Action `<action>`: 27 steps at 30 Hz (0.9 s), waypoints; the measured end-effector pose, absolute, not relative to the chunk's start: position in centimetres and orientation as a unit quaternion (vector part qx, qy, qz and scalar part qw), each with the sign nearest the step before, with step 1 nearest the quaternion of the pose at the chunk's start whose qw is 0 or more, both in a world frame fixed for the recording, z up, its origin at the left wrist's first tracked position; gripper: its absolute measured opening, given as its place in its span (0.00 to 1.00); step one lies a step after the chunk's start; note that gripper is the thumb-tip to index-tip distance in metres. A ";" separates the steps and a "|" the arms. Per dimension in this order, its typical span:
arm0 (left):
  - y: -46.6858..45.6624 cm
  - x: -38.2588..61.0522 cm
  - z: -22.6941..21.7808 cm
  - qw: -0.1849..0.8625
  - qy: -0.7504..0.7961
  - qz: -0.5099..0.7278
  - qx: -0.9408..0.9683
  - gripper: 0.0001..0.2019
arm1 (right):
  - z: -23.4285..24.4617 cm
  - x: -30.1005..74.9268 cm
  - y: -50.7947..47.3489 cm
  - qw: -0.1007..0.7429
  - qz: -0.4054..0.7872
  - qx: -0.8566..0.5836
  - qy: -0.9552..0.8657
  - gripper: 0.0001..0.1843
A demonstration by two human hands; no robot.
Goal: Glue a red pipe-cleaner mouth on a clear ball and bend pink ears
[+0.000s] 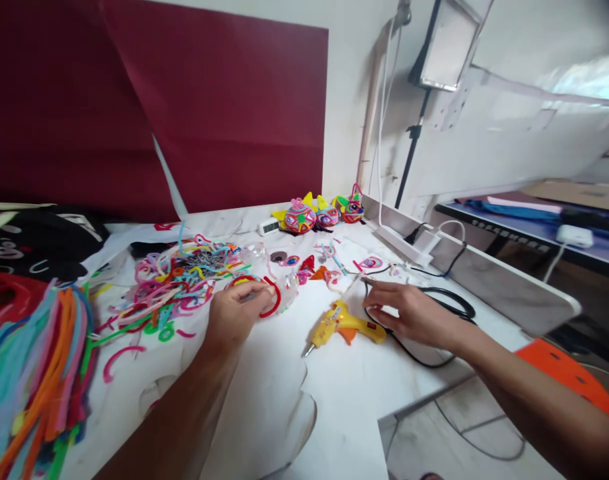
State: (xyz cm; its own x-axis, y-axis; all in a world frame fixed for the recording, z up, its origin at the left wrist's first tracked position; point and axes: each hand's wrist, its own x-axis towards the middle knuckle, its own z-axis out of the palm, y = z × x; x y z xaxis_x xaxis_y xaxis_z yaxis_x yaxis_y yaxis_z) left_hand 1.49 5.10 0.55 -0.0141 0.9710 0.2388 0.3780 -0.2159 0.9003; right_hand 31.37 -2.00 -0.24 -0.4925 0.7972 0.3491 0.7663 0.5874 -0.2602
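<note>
Works over a white table [399, 380], curling the right hand [407, 307] (cannot tell whether around anything) near a yellow glue gun [329, 324], laid between hands probably for quick reach. Pinches a curved red pipe cleaner [277, 297] in the left hand [240, 308], perhaps to steady it.

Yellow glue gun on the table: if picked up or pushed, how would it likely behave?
The glue gun would probably stay stiff, since it looks like molded plastic. Lying on its side, it seems unlikely to roll. The black cord beside it may drag, if attached.
</note>
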 end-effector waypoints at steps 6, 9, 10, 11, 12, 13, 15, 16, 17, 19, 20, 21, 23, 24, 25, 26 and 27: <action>4.9 1.6 0.5 0.305 0.541 0.472 0.626 0.08 | -2.6 29.9 -4.2 0.186 0.042 -0.485 -0.854 0.12; 4.9 1.6 0.4 0.295 0.541 0.461 0.639 0.08 | -3.1 29.4 -4.4 0.163 0.043 -0.515 -0.841 0.17; 5.0 1.6 0.3 0.292 0.541 0.458 0.642 0.08 | -3.1 29.3 -4.3 0.146 0.047 -0.526 -0.837 0.18; 5.0 1.6 0.3 0.291 0.539 0.456 0.646 0.08 | -3.1 29.2 -4.2 0.130 0.053 -0.536 -0.833 0.19; 5.0 1.6 0.3 0.290 0.538 0.455 0.648 0.08 | -3.0 29.1 -4.1 0.117 0.059 -0.544 -0.829 0.20; 5.1 1.7 0.2 0.289 0.535 0.455 0.651 0.08 | -2.9 29.0 -3.9 0.107 0.066 -0.551 -0.825 0.21; 5.1 1.7 0.3 0.287 0.530 0.455 0.655 0.08 | -2.6 28.6 -3.6 0.097 0.081 -0.560 -0.819 0.22; 5.1 1.7 0.3 0.286 0.528 0.456 0.657 0.08 | -2.5 28.5 -3.4 0.096 0.089 -0.563 -0.816 0.23; 5.1 1.8 0.3 0.285 0.527 0.457 0.658 0.08 | -2.3 28.3 -3.3 0.097 0.099 -0.565 -0.813 0.23; 5.0 1.8 0.4 0.284 0.525 0.458 0.659 0.09 | -2.0 28.0 -3.2 0.110 0.114 -0.567 -0.809 0.23; 5.0 1.8 0.4 0.283 0.525 0.457 0.659 0.09 | -1.9 27.9 -3.1 0.118 0.119 -0.566 -0.807 0.22; 5.0 1.8 0.4 0.281 0.526 0.457 0.660 0.09 | -1.8 27.7 -3.0 0.127 0.121 -0.564 -0.807 0.21; 5.0 1.7 0.4 0.278 0.527 0.455 0.662 0.09 | -1.8 27.5 -2.8 0.146 0.118 -0.560 -0.807 0.22; 5.0 1.7 0.3 0.276 0.528 0.455 0.662 0.09 | -1.8 27.3 -2.7 0.155 0.115 -0.559 -0.807 0.22; 5.0 1.7 0.3 0.273 0.530 0.455 0.661 0.09 | -1.9 27.1 -2.6 0.163 0.111 -0.557 -0.807 0.23; 5.1 1.7 0.3 0.272 0.533 0.454 0.660 0.09 | -2.1 26.8 -2.4 0.170 0.107 -0.557 -0.806 0.23; 5.1 1.6 0.2 0.270 0.536 0.453 0.659 0.09 | -2.3 26.5 -2.3 0.174 0.105 -0.557 -0.806 0.23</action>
